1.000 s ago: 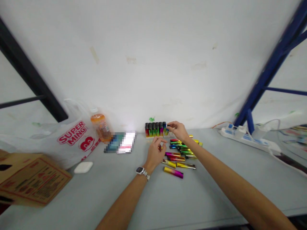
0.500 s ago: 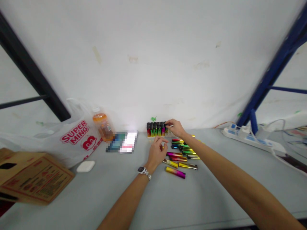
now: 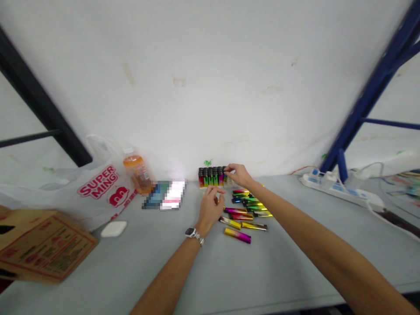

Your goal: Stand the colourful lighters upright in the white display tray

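My right hand point(image 3: 241, 175) is at the right end of a block of upright lighters point(image 3: 211, 176), its fingertips closed on the black top of a lighter at that end. The block has several rows with black tops and shiny multicoloured bodies, standing in a pale tray point(image 3: 229, 183) that my right hand partly covers. My left hand point(image 3: 210, 208), with a watch on the wrist, is just in front of the block, fingers curled; a small yellowish bit shows by its fingertips. Loose lighters point(image 3: 238, 235) lie on the table to its right.
On the left are a cardboard box point(image 3: 49, 247), a white plastic bag point(image 3: 98, 183), a bottle of orange liquid point(image 3: 136, 170), a white case point(image 3: 113, 229) and a blurred flat item point(image 3: 164, 194). A power strip point(image 3: 341, 192) with cables lies right, near a blue metal post point(image 3: 364, 92).
My right hand's fingers have lowered the lighter into line with the others at the block's right end. My left hand stays almost in place. The whole view has shifted slightly.
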The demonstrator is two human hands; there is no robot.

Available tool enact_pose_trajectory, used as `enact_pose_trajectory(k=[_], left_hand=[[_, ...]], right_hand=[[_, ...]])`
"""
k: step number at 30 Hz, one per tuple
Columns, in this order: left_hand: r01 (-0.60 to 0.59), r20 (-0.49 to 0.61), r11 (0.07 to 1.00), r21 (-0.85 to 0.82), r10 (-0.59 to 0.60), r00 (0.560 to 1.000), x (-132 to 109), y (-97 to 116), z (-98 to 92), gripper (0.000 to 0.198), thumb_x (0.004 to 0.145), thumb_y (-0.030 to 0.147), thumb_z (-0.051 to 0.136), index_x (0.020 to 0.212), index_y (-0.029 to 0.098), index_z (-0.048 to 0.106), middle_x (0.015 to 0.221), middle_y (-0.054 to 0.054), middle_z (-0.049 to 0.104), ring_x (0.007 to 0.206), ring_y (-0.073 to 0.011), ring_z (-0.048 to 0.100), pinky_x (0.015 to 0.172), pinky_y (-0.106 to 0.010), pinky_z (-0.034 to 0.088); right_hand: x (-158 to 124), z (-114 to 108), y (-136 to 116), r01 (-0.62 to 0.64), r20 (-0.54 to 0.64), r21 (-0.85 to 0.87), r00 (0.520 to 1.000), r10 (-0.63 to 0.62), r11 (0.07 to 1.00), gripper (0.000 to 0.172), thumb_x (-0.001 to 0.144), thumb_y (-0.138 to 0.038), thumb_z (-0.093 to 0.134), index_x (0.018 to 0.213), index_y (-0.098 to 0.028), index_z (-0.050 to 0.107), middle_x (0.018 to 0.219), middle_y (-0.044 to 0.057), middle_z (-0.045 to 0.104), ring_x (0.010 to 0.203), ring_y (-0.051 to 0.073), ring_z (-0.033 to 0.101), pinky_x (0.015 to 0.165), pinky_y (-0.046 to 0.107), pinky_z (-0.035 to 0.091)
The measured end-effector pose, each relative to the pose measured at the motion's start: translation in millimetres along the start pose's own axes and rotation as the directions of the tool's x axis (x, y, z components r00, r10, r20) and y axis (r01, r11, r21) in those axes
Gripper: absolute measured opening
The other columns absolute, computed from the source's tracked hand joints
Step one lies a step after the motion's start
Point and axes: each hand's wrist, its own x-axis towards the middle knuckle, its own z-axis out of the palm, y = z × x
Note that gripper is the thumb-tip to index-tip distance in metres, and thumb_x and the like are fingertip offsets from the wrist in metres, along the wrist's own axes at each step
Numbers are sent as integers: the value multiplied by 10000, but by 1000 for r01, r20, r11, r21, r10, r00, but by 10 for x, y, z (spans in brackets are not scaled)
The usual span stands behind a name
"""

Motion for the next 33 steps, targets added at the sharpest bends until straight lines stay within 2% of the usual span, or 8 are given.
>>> enact_pose_trajectory(k=[4, 8, 12, 16, 20, 26, 30, 33], left_hand=[[-4, 2, 1000, -4, 4, 1000, -1, -22, 17, 170, 837, 115, 494, 896, 185, 637, 931, -7, 541, 568, -64, 487, 609, -237, 430], [-2, 10, 1000, -6, 2, 1000, -1, -14, 29, 166, 840, 118, 492, 889, 185, 636, 931, -7, 536, 565, -62, 490, 610, -240, 435], [-7, 16, 1000, -5, 7, 1000, -8, -8, 34, 161, 840, 123, 496, 893, 187, 635, 932, -6, 543, 564, -63, 485, 603, -237, 435], [-7, 26, 1000, -8, 8, 1000, -13, -17, 45, 165, 837, 123, 495, 896, 191, 634, 937, -6, 545, 569, -64, 487, 596, -231, 435], [-15, 48, 1000, -20, 16, 999, -18, 2, 58, 167, 843, 127, 489, 897, 193, 633, 931, -4, 544, 559, -61, 479, 577, -225, 425], [-33, 90, 999, -14, 34, 995, -36, 93, 78, 157, 858, 147, 487, 889, 194, 634, 937, -6, 547, 566, -66, 482, 583, -225, 426], [-57, 130, 998, -4, 57, 990, -57, 127, 102, 146, 872, 174, 487, 888, 198, 630, 935, -6, 553, 601, -81, 506, 618, -236, 439], [-72, 147, 997, -3, 72, 987, -65, 126, 117, 151, 873, 170, 482, 894, 201, 628, 940, -9, 558, 628, -91, 522, 645, -242, 447]], right_hand=[[-60, -47, -16, 10, 52, -180, 999, -1, 984, 287, 841, -184, 591, 1089, -159, 733, 992, 85, 669, 855, 175, 619, 847, 295, 462], [-94, -81, -35, -5, 93, -275, 995, 32, 961, 395, 852, -153, 534, 1215, -171, 688, 1008, 95, 588, 889, 184, 584, 877, 300, 447], [-103, -99, -8, 16, 142, -266, 990, 22, 964, 463, 836, -128, 531, 1286, -173, 634, 1018, 91, 539, 937, 191, 556, 945, 318, 422], [-188, -128, 46, 13, 129, -186, 992, 12, 983, 621, 777, -53, 516, 1387, -170, 507, 1018, 69, 522, 835, 161, 545, 876, 301, 451], [-412, -237, 63, -16, 83, -158, 996, 30, 987, 459, 780, -59, 494, 1212, -164, 608, 975, 48, 542, 754, 142, 533, 806, 293, 454], [-928, -493, -38, -63, 102, -150, 992, 79, 987, 290, 768, -64, 522, 996, -163, 672, 985, 65, 600, 852, 167, 566, 825, 295, 437], [-1234, -575, -153, -30, 132, -260, 989, 67, 965, 266, 763, -140, 609, 1013, -186, 685, 1019, 79, 612, 985, 222, 550, 892, 349, 398], [-1352, -558, -223, -58, 125, -337, 987, 105, 940, 217, 797, -215, 622, 1003, -195, 685, 1069, 93, 613, 1057, 255, 518, 892, 383, 374]])
